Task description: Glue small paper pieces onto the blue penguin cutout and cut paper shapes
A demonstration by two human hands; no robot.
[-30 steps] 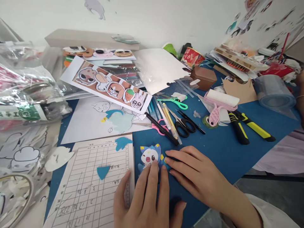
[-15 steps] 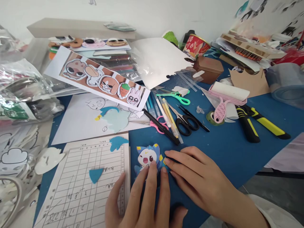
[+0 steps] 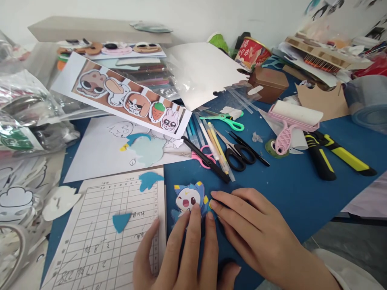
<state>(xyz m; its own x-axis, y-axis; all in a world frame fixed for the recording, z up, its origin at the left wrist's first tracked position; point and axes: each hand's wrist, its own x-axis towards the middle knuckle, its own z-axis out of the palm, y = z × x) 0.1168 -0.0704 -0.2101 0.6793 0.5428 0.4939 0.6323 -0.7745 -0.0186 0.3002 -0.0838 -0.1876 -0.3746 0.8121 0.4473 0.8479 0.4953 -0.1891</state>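
A blue and white cartoon cutout (image 3: 190, 198) lies flat on the blue table. My left hand (image 3: 184, 253) has its fingers spread, with the fingertips pressing on the cutout's lower part, which they hide. At the cutout's right edge, the fingertips of my right hand (image 3: 256, 229) touch a small blue and yellow part; whether they pinch it is hard to make out. Left of the cutout, a blue triangular piece (image 3: 121, 222) and a jagged blue piece (image 3: 150, 181) rest on a sheet with a handwritten grid (image 3: 93, 225).
Black scissors (image 3: 238, 155), a black craft knife (image 3: 205, 159) and pens (image 3: 218, 149) lie beyond my hands. Farther right are a pink lint roller (image 3: 282, 141) and yellow-black pliers (image 3: 322, 159). A printed character strip (image 3: 123, 94) lies over papers; plastic bags (image 3: 30, 108) crowd the left.
The view has shifted slightly, so the things at the back sit a little higher. Both hands keep their places at the cutout.
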